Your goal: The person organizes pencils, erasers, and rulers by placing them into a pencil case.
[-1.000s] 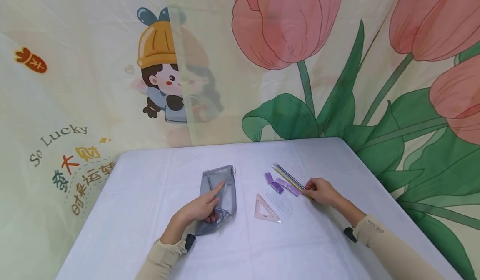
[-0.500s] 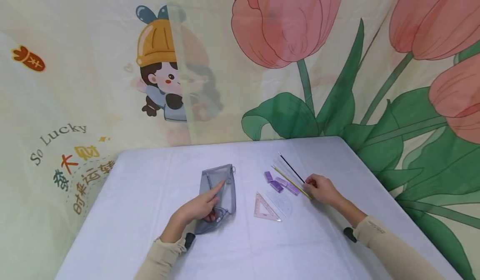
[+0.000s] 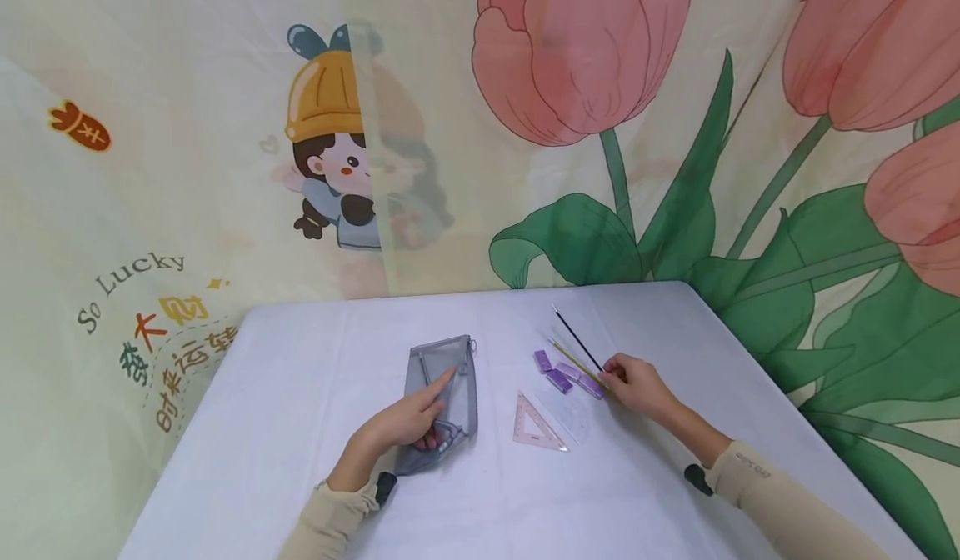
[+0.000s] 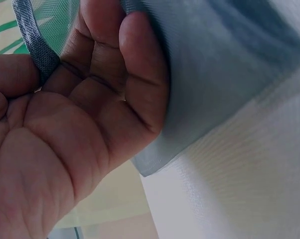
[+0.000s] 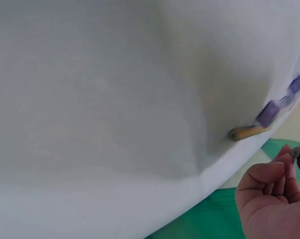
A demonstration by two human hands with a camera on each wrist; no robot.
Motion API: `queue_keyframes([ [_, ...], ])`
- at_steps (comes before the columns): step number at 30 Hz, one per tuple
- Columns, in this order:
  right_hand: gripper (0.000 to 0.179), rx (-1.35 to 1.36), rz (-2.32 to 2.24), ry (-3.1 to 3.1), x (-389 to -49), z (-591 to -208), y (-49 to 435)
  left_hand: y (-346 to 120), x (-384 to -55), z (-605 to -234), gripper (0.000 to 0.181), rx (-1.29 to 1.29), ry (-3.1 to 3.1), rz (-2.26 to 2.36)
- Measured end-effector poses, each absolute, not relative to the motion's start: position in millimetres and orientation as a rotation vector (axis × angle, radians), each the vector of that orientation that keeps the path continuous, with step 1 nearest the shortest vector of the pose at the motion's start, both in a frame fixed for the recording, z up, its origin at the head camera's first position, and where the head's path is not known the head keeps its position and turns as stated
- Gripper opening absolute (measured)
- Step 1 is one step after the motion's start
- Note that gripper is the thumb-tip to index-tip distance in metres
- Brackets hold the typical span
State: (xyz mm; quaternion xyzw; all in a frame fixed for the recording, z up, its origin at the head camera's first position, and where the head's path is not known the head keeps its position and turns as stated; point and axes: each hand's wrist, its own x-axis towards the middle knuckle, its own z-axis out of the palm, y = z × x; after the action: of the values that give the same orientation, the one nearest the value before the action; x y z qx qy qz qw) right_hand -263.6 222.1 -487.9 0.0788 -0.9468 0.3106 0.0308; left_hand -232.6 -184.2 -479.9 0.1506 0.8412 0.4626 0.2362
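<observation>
My left hand (image 3: 408,418) grips the grey mesh pencil pouch (image 3: 467,402), its index finger stretched along the top. In the left wrist view the curled fingers (image 4: 142,74) lie against the mesh, and a woven edge strip (image 4: 33,35) runs between thumb and fingers. Thumb and fingertips of my right hand (image 3: 636,383) pinch a black pencil (image 3: 577,337) near its close end, the far end pointing away and left. Its round butt (image 5: 295,153) shows between the fingers in the right wrist view. Just left of it lies a yellow pencil (image 3: 564,351), partly behind the hand.
Several purple erasers (image 3: 559,380) lie beside the yellow pencil. Closer to me are a pink set square (image 3: 525,437) and a clear protractor (image 3: 573,417). A white cloth covers the table (image 3: 315,377), with a printed curtain (image 3: 450,127) behind its far edge.
My right hand has drawn the black pencil away from the yellow one, then shifted slightly back left with it. My left hand keeps its grip on the pouch; the head view has tilted slightly.
</observation>
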Motion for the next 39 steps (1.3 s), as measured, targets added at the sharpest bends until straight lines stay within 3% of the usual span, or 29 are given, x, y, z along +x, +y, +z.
queue_keyframes([
  [27, 0.012, 0.220, 1.020, -2.920, -249.5, -473.5, 139.8, -184.0, -236.4, -477.2, 0.059, 0.405, 2.299, 1.297],
  [39, 0.009, 0.414, 1.014, -2.854, -231.6, -480.6, 122.3, -183.5, -232.0, -477.9, 0.059, 0.397, 2.296, 1.301],
])
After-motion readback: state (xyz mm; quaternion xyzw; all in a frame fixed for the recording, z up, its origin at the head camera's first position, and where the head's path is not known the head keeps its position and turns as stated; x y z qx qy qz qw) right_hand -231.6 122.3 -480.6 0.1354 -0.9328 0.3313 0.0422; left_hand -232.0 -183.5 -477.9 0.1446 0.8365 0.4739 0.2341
